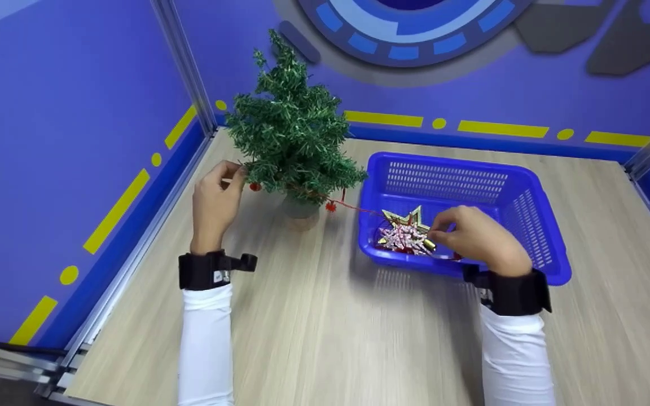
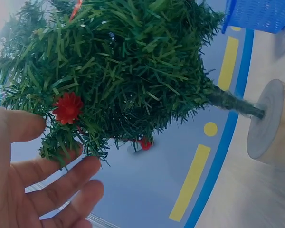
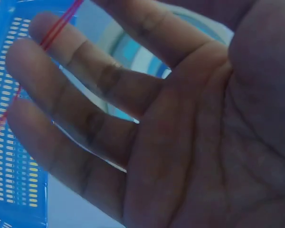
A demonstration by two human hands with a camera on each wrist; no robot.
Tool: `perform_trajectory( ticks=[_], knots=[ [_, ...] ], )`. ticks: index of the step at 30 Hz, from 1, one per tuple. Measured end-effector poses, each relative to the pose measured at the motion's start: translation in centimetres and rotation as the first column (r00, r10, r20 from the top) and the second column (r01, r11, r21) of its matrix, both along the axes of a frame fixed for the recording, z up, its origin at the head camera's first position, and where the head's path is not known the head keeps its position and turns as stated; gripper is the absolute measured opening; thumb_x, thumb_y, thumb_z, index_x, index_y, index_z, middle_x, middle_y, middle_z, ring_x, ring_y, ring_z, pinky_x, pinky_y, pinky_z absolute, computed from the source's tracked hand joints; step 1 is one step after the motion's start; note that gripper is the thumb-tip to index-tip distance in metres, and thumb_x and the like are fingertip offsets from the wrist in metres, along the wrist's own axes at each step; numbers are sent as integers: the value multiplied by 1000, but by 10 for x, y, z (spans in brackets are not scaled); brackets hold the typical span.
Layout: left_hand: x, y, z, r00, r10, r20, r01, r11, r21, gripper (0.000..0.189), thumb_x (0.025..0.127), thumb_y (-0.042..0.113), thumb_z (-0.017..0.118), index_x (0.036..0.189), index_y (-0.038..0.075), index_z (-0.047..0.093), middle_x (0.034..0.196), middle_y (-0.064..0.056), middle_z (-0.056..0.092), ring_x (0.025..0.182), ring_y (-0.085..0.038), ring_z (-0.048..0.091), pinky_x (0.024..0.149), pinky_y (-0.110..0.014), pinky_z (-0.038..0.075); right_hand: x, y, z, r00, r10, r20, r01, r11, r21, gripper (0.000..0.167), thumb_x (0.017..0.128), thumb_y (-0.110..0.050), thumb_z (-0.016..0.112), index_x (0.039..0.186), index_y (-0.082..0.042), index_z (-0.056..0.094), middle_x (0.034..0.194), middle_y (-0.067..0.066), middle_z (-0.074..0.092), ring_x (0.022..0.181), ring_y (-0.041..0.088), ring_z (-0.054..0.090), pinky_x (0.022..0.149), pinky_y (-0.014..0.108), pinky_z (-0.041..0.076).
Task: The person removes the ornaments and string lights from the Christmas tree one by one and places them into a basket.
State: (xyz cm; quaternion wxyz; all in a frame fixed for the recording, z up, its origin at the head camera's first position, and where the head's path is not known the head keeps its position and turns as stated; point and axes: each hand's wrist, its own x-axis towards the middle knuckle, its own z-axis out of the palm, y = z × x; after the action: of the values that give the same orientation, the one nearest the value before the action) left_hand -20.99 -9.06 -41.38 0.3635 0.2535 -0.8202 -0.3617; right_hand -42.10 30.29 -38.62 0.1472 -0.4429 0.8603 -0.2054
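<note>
A small artificial Christmas tree (image 1: 297, 124) stands on a round base (image 2: 270, 118). My left hand (image 1: 216, 194) is at its lower left side, thumb and fingertips around a branch tip with a gap between them, beside a red flower-shaped ornament (image 2: 68, 108). Another red ornament (image 1: 330, 207) hangs at the tree's lower front. From there a thin red string (image 1: 353, 207) runs to the blue basket (image 1: 550, 248). Over the basket's near left part, my right hand (image 1: 474, 234) pinches a red string (image 3: 61, 21); its pinching fingertips are out of the right wrist view.
Inside the basket, by the right hand, lie a gold star (image 1: 415, 214) and a pink glittery star-shaped ornament (image 1: 404, 238). Blue printed panels (image 1: 105, 113) border the wooden table (image 1: 325, 338) at the left and back, with a metal post (image 1: 187, 62) in the corner.
</note>
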Motion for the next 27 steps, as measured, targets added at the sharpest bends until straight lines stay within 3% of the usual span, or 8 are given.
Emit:
perform_trajectory(
  ticks=[3,7,9,12,14,17,21,27],
  knots=[
    [0,1,0,1000,0,-16,0,1000,-18,18,99,30,64,99,15,74,99,-5,75,87,-25,69,81,-38,51,5,-8,-3,999,-1,-36,2,1000,31,17,96,-22,67,104,-10,78,97,6,76,81,21,69,76,44,56],
    [1,3,2,1000,9,-14,-10,999,-38,13,96,26,67,91,15,73,96,-4,75,84,-24,67,78,-35,49,13,-16,-2,999,-25,-38,27,999,40,43,94,-28,70,129,-4,65,126,14,67,117,34,64,101,56,49],
    [1,3,2,1000,9,-8,-10,999,-42,13,95,24,67,88,15,72,94,-4,75,83,-22,67,77,-35,48,18,-20,-1,998,-41,-42,42,999,14,57,94,-33,70,139,-3,54,134,17,58,119,36,61,103,56,48],
    [2,4,2,1000,8,-8,-8,999,-51,13,94,23,67,83,16,70,92,-3,74,80,-21,66,74,-34,47,27,-30,1,997,-39,-64,33,994,-102,64,95,-37,70,146,-6,46,136,13,52,113,31,60,99,53,51],
    [2,5,3,1000,5,-6,-6,998,-61,13,93,22,66,81,17,69,90,-2,74,79,-20,65,71,-33,47,34,-41,-1,994,-10,-110,-13,978,-209,63,95,-37,70,145,-7,47,135,11,53,112,27,59,99,49,51],
    [2,6,5,1000,3,-2,-3,997,-73,13,91,21,66,78,17,67,86,-1,73,75,-19,64,67,-34,46,47,-61,-8,982,40,-187,-105,931,-351,59,97,-34,68,146,-8,48,139,10,56,124,26,55,108,47,46],
    [1,8,6,1000,2,-1,-2,996,-95,14,90,21,65,76,17,66,83,0,72,71,-18,63,64,-34,45,61,-90,-22,963,78,-258,-190,875,-445,58,101,-30,62,151,-5,44,150,14,51,142,30,45,120,47,34],
    [1,11,6,1000,0,29,4,993,-119,15,90,22,65,76,17,66,81,-1,72,69,-18,63,65,-34,46,65,-117,-38,980,32,-196,-128,856,-502,52,105,-28,56,151,-6,45,151,10,52,142,28,45,120,45,33]
  ],
)
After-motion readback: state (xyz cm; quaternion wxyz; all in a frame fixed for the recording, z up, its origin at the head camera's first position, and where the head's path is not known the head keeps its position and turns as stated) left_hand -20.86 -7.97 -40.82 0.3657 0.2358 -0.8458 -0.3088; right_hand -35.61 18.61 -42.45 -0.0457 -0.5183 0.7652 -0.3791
